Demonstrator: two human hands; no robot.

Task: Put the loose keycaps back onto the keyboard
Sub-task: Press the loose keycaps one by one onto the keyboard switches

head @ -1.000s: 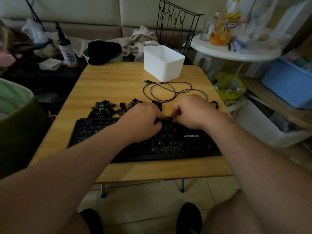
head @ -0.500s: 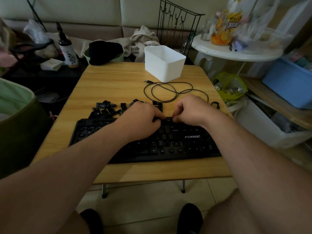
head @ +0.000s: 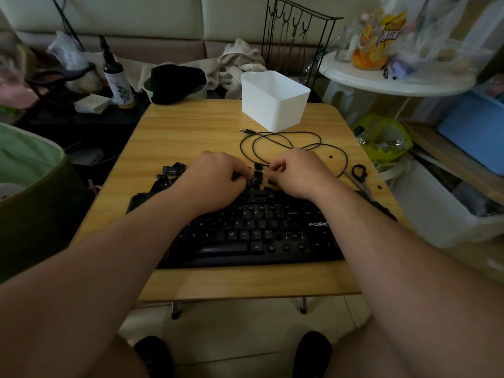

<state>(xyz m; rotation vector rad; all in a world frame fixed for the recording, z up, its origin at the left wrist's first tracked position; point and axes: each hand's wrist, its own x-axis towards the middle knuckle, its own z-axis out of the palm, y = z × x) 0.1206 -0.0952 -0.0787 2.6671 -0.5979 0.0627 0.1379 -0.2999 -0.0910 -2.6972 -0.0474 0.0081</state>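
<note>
A black keyboard (head: 253, 230) lies across the near part of the wooden table (head: 191, 132), with several bare switch posts in its lower right rows. Loose black keycaps (head: 171, 170) lie in a heap behind its far left edge, and a few more keycaps (head: 257, 174) sit between my hands. My left hand (head: 218, 178) has its fingers curled, the tips pinching a keycap at the keyboard's far edge. My right hand (head: 297, 173) faces it, thumb and forefinger pinching another small keycap. My hands hide the keyboard's top row.
The keyboard's black cable (head: 286, 143) coils on the table behind my hands. A white plastic bin (head: 275, 100) stands at the far edge. Scissors (head: 360, 175) lie at the right edge. A green bin (head: 27, 170) stands left; a white side table (head: 395, 80) and storage boxes stand right.
Both hands have left the keyboard's top row and moved a little back to the loose keycaps just behind it. The view has tilted, so the keyboard sits lower in the frame.
</note>
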